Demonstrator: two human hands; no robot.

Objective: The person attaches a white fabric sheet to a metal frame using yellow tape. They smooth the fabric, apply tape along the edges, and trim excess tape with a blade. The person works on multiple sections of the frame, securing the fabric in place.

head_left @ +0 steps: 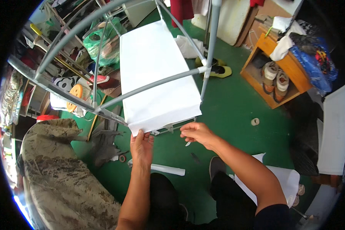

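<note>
At frame centre, the left hand (142, 147) pinches the lower-left corner of the white sheet (153, 65), whose long axis runs up and slightly left. The right hand (198, 134), fingers bunched, contents unclear, sits just below the sheet's lower-right edge.

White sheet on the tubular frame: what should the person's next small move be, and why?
Probably bring the right hand to the front right corner of the white sheet and pinch it: the left hand pinches the front left corner, while the right corner is unheld and the right hand appears clear of the sheet.
</note>
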